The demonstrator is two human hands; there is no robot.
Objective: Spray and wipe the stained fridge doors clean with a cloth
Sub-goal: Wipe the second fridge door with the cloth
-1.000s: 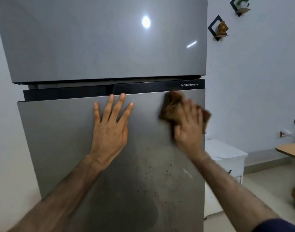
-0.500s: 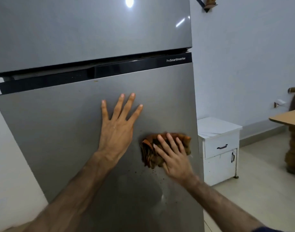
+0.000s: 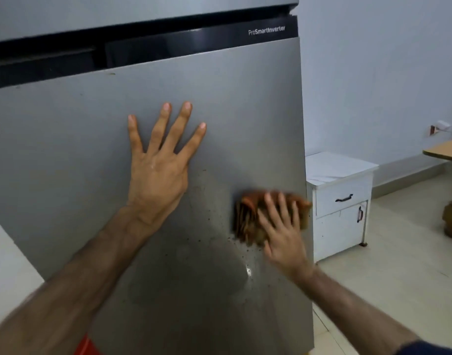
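The grey lower fridge door (image 3: 66, 162) fills most of the view, with dark brown specks scattered below and left of the cloth. My left hand (image 3: 158, 170) lies flat on the door, fingers spread, holding nothing. My right hand (image 3: 283, 234) presses a crumpled brown-orange cloth (image 3: 248, 219) against the door near its right edge; the cloth and hand are blurred. Above the black band marked ProSmartInverter, only the bottom strip of the upper door (image 3: 117, 11) shows. No spray bottle is in view.
A small white cabinet (image 3: 340, 201) with a drawer stands right of the fridge against the pale wall. A wooden table (image 3: 447, 152) juts in at the far right. Beige tiled floor (image 3: 399, 290) lies to the right. Something red (image 3: 85, 345) shows at the bottom edge.
My right hand slid the cloth from the door's top right corner down to mid-height, then slightly right toward the edge. The view tilted down. My left hand stayed flat on the door.
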